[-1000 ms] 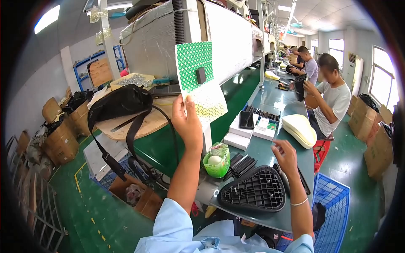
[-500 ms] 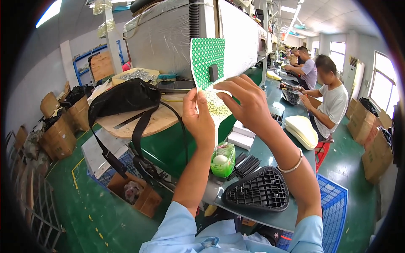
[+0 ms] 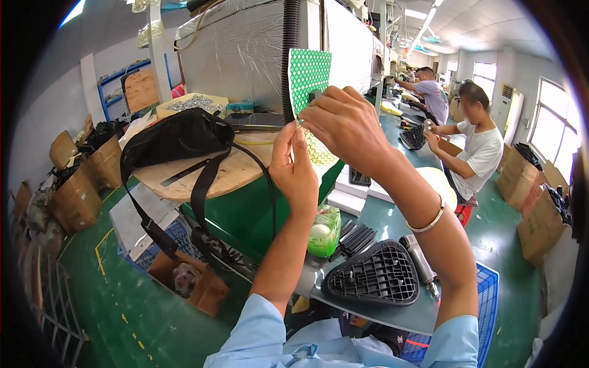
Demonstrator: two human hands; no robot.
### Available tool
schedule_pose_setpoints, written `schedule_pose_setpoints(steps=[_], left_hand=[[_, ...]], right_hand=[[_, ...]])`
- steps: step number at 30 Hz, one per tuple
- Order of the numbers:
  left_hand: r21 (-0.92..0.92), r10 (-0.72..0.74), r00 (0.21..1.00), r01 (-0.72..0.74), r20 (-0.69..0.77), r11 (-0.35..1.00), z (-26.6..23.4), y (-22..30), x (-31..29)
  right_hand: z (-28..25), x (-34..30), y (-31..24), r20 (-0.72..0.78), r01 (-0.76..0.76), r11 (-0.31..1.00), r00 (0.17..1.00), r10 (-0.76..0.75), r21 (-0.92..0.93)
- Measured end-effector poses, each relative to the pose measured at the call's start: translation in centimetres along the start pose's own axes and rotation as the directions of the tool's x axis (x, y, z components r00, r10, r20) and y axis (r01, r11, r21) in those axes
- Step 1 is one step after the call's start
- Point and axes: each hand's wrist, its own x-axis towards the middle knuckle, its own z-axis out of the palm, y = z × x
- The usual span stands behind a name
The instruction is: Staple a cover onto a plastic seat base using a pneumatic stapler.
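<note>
From the head view, the person's left hand (image 3: 294,172) has its thumb and fingers pinched on a patterned sheet (image 3: 310,70). The sheet is up in the air, in front of a black bumpy pipe (image 3: 291,27). Its top is green with little white diamonds, and its lower part is yellow. The right hand (image 3: 353,126) has its fingers bent and bunched up against the sheet, where the green ends. I cannot tell if they pinch it or only touch it. A small black block (image 3: 315,95) peeks out by that hand.

Lower down, on the bench (image 3: 392,228), lie a black grid piece (image 3: 374,275) like a fat triangle, a grey tool (image 3: 419,257) just beside it, some black strips (image 3: 357,240) and a green bag (image 3: 325,248) with a white ball (image 3: 319,231). Behind the left arm, a big black bag (image 3: 178,136) sits on a wooden board (image 3: 245,178).
</note>
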Motion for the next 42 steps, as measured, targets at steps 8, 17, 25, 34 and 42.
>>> schedule_pose_setpoints(steps=[8,17,25,34,42], left_hand=[[0.001,-0.025,1.0,0.025,-0.003,1.0,-0.15,-0.08,0.01],[-0.013,-0.009,1.0,0.009,0.005,1.0,-0.17,-0.36,-0.04],[0.017,-0.002,1.0,0.002,-0.008,1.0,-0.15,-0.32,-0.04],[0.035,-0.012,1.0,0.012,0.007,0.999,-0.19,-0.27,-0.13],[0.058,-0.009,1.0,0.007,0.023,0.998,-0.23,-0.02,-0.01]], right_hand=[[0.04,0.1,-0.24,0.004,0.049,0.998,0.999,-0.049,-0.031],[-0.02,0.04,-0.37,0.004,0.03,0.999,1.0,-0.03,-0.033],[0.32,0.1,0.02,-0.021,0.103,0.995,0.994,-0.103,-0.002],[0.43,-0.1,0.04,0.006,0.126,0.99,0.992,-0.126,-0.06],[0.39,0.14,-0.02,-0.001,0.121,0.991,0.993,-0.121,-0.049]])
